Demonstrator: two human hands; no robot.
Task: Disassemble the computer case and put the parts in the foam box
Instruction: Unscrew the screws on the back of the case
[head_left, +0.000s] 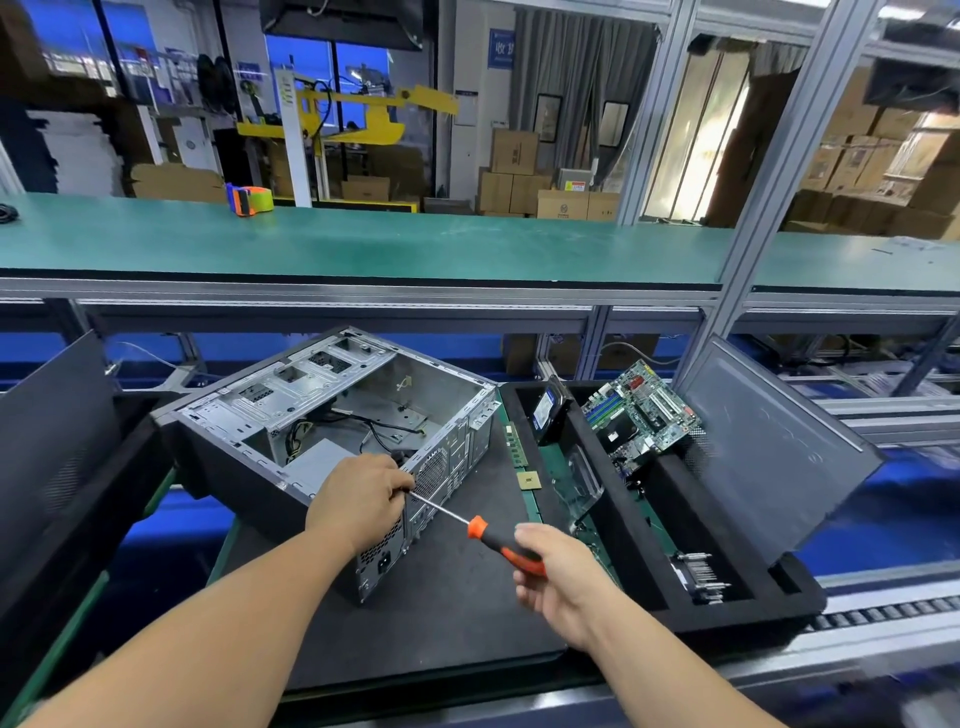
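The computer case (332, 431) lies on its side on the dark mat of the tabletop (441, 613), open face up, its perforated rear panel turned toward the person. Taking the case as landmark: the left hand (358, 499) rests at the upper edge of that rear panel, its grip curled and closed around the tip end of the screwdriver (467, 525), apparently steadying the blade at a screw that the fingers hide. From there the screwdriver's long axis runs away from the case, down and to the right, steel shaft first, then the orange-and-black handle. The right hand (556, 577), well off the case's rear corner, has its grip clamped around that handle, so it looks to be the driving hand while the left is the nearer one to the case. Further right of the case sits the foam box (727, 608), its lid open, with a motherboard (641, 410) already propped in it.
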